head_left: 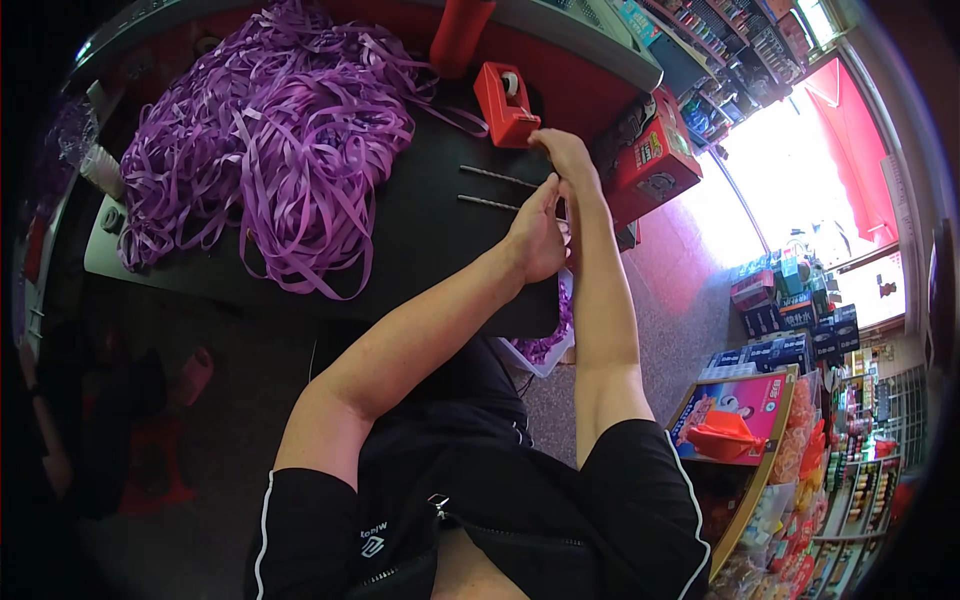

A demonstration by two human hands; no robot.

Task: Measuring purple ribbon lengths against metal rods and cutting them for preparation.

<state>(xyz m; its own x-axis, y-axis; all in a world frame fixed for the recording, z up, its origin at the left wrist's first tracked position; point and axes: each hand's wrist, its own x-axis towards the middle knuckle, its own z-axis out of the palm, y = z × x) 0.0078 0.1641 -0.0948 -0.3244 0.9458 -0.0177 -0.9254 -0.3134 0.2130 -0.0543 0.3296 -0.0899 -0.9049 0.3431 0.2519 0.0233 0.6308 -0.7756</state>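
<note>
My right hand (pixel 567 158) reaches to the near end of a red tape dispenser (pixel 508 122). Its fingers are bent and close together at the dispenser's edge; whatever they grip is too small to see. Just below, my left hand (pixel 538 240) is beside my right wrist, thumb up and the other fingers curled in. Its palm side is turned away, so what it holds is hidden. Two thin metal rods (pixel 488 202) stick out leftward over the black tabletop (pixel 425 245), their right ends near or behind my hands. A big heap of purple ribbon (pixel 310 140) covers the table's left part.
A white bin (pixel 545 366) with purple ribbon stands below the table's right corner. At the right are a red box (pixel 655 165) and a display stand (pixel 735 420). A red cylinder (pixel 460 38) stands behind the dispenser. Shelves with goods line the shop's right side.
</note>
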